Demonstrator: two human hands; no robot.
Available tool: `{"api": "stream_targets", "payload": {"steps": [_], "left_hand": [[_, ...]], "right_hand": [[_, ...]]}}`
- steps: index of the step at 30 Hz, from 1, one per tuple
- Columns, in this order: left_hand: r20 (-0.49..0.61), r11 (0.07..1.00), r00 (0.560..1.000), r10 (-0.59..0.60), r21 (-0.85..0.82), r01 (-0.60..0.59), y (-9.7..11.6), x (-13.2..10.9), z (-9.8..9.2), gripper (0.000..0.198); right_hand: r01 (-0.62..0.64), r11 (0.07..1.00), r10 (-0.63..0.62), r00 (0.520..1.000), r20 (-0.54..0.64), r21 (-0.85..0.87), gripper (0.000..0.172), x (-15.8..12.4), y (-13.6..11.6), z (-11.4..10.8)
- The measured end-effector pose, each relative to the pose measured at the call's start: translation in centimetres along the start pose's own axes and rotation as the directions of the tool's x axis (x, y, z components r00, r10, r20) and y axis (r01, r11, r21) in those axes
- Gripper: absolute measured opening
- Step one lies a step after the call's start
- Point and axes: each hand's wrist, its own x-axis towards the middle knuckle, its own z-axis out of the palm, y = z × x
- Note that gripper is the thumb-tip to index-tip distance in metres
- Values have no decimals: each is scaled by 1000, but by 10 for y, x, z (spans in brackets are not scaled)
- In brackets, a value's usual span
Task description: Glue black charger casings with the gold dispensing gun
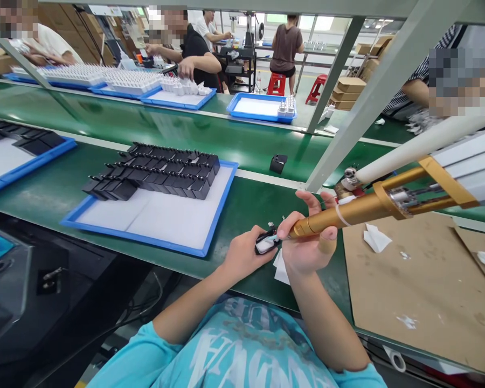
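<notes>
My left hand is closed around a small black plug adapter casing, tilted so its open side faces up, with white material inside. In my right hand is the front of a gold-coloured glue dispensing gun, its thin pale nozzle reaching into the casing. Some of my right fingers stretch out past the barrel. Left of my hands, a blue-rimmed tray bears rows of black adapter casings. White tissue lies under my right wrist.
A lone black casing sits on the green conveyor belt. Brown cardboard with a crumpled tissue covers the bench at right. A slanted metal post rises close by. Several co-workers sit beyond, near trays of white plugs.
</notes>
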Motion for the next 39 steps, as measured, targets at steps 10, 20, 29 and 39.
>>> {"api": "stream_targets", "payload": {"steps": [10, 20, 29, 39], "left_hand": [[-101, 975, 977, 189, -100, -199, 2, 2, 4, 32], [150, 981, 987, 49, 181, -76, -19, 5, -12, 43], [221, 997, 974, -55, -47, 67, -32, 24, -27, 49], [187, 994, 977, 106, -36, -101, -39, 31, -17, 30]], "right_hand": [[-9, 999, 6, 998, 60, 52, 31, -5, -3, 2], [0, 1000, 0, 1000, -30, 14, 44, 1, -3, -5], [9, 1000, -12, 995, -103, -27, 39, 5, -8, -20], [2, 999, -6, 995, -99, -36, 35, 3, -8, -27]]}}
